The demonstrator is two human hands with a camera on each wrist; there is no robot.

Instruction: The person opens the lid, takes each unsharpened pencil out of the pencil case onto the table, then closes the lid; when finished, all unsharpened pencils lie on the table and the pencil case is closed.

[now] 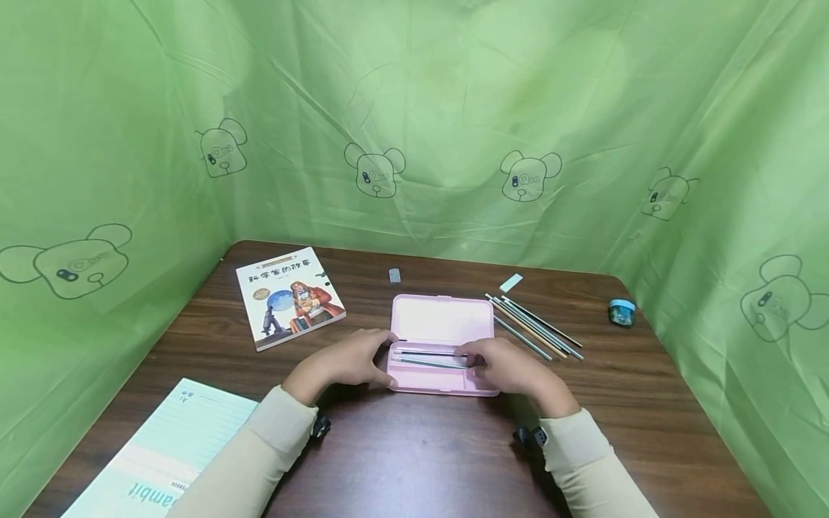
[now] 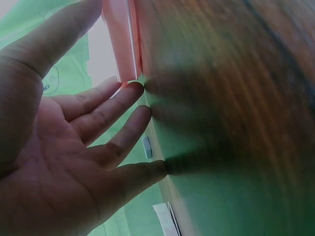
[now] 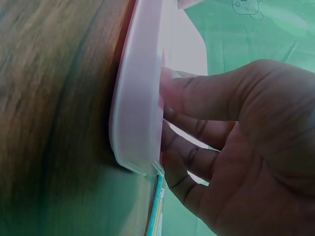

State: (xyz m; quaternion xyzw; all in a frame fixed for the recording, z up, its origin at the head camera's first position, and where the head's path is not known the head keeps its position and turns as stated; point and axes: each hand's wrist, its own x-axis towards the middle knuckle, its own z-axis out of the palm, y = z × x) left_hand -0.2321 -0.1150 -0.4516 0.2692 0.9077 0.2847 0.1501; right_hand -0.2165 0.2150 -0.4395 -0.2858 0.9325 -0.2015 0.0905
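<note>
Head view: pencil case (image 1: 442, 344) open near worktop's front edge; left hand (image 1: 350, 363) flat-fingered steadying its end, right hand (image 1: 501, 363) pinching pencil (image 1: 429, 359) inside. Probably loading; next, fetching loose pencils (image 1: 536, 327).

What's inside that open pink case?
The pink case holds two or so thin pencils lying lengthwise in its upper tray. The right hand covers that tray's right end, so anything under its fingers is hidden. The left hand rests at the left edge.
</note>
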